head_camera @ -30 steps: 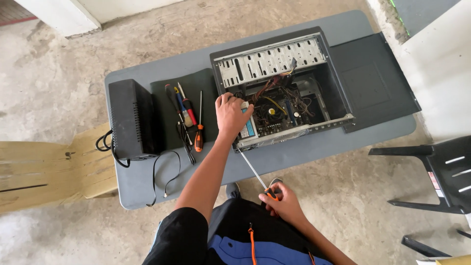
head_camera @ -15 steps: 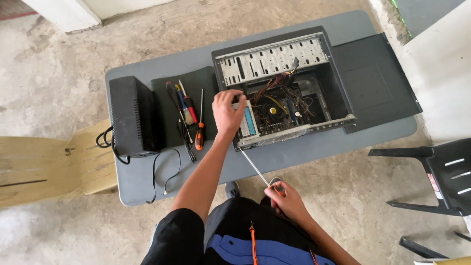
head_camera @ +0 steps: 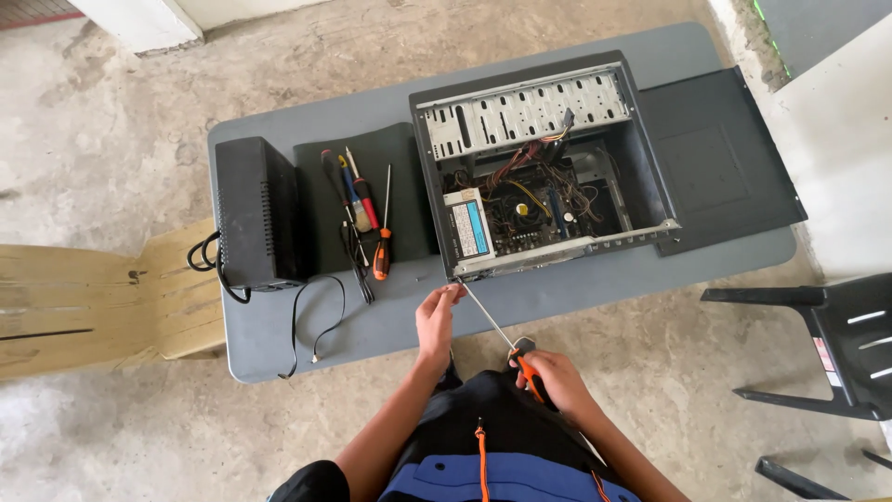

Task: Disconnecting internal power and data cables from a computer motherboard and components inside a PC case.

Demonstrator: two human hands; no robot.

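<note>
Head view: screwdriver (head_camera: 497, 327) diagonal, tip up-left pinched by left hand (head_camera: 435, 316); right hand (head_camera: 548, 376) clenches handle.

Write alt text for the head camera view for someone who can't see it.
A person's right hand holds an orange-handled screwdriver whose tip the left hand pinches, beside an open computer case on a grey table.

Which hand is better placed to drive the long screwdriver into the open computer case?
Right, probably: the right hand grips the screwdriver by its orange handle, while the left hand only pinches the shaft tip near the computer case.
</note>
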